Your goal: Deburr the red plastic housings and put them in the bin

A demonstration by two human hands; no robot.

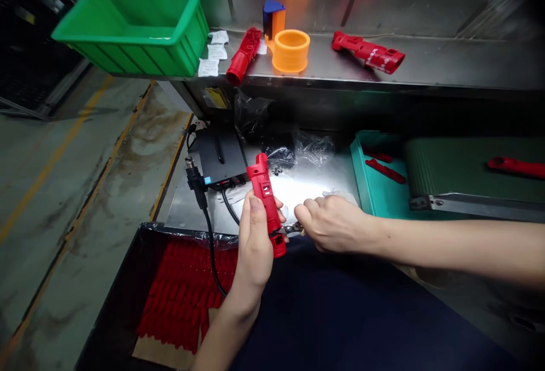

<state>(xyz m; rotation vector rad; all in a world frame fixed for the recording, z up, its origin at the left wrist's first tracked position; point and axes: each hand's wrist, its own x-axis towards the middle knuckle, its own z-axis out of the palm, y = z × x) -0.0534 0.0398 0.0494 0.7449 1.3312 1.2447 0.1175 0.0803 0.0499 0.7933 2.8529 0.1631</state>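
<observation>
My left hand [255,235] is closed around a red plastic housing [264,195], held upright over the metal bench with my thumb along its side. The housing has slots and openings, one of them near its lower end. Closed in a fist, my right hand [332,220] grips what looks like a small pair of metal pliers [293,228]. The tip of the pliers meets the lower opening of the housing; the handles are mostly hidden inside my fist.
A green bin [131,47], an orange ring-shaped holder [291,52] and red housings [368,53] stand on the shelf. A black box [219,155] with cables lies left. Right are a teal tray [361,184] and green conveyor belt [460,167]. Below, a carton [114,297] holds several red parts.
</observation>
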